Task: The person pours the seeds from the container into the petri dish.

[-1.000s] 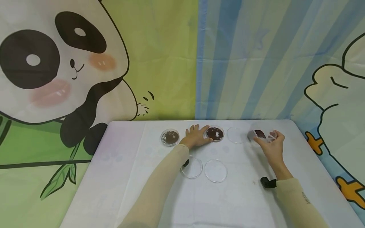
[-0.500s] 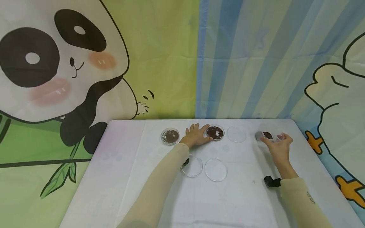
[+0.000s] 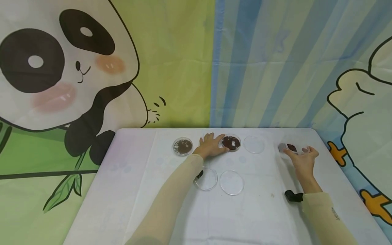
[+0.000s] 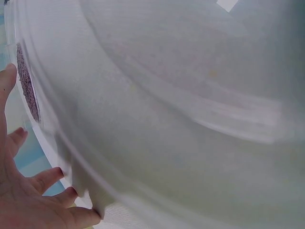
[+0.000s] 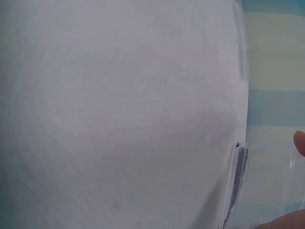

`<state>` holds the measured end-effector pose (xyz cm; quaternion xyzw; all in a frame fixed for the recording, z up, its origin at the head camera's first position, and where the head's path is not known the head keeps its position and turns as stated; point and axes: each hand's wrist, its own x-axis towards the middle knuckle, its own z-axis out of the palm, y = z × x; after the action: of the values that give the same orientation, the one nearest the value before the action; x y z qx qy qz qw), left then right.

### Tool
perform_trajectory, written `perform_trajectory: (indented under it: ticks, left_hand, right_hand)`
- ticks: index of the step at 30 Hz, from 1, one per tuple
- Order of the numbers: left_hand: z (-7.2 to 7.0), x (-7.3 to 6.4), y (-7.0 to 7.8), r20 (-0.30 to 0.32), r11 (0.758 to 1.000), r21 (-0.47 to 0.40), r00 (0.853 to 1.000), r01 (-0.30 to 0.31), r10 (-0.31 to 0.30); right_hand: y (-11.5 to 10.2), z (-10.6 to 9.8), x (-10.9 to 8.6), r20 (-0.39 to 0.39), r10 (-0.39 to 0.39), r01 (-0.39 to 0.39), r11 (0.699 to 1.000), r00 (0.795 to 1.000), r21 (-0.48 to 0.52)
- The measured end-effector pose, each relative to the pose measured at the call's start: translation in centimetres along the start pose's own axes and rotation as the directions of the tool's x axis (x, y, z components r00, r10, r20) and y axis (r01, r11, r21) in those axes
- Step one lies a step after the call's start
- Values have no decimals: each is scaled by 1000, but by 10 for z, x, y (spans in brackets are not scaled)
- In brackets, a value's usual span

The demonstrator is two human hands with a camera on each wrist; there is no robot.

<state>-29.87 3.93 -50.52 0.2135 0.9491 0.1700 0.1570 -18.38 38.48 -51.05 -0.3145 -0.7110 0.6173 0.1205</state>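
Note:
In the head view, my left hand (image 3: 210, 144) lies with spread fingers between two clear round dishes. Its thumb is at the edge of the right one, which holds dark brown grains (image 3: 231, 143). Grey-brown, white-flecked grains (image 3: 182, 146) fill the dish to its left. Toward the table's right side, my right hand (image 3: 304, 163) grips a clear plastic container (image 3: 282, 148) with dark brown material at its far end. Only fingertips (image 5: 299, 142) and part of that container (image 5: 234, 186) show in the right wrist view. A blurred clear rim spans the left wrist view.
A clear round dish or lid (image 3: 254, 145) lies at the back, between the filled dish and the right hand. Two more clear round pieces lie nearer, a left one (image 3: 210, 178) partly behind my sleeve and a right one (image 3: 231, 182). A printed curtain hangs behind the white table (image 3: 257, 217).
My right hand has moved rightward with the clear container, away from the clear round piece at the back. My left hand has stayed in place.

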Motion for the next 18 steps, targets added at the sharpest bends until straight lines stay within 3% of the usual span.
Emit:
perform_trajectory:
  ticks: [11, 18]
  left_hand:
    - [1, 1, 0, 4, 1000, 15, 1000, 8, -8]
    - [1, 0, 0, 7, 1000, 9, 1000, 12, -12]
  right_hand:
    - [6, 0, -1, 21, -51, 51, 999, 998, -17]
    - [5, -2, -6, -55, -197, 188, 973, 979, -136]
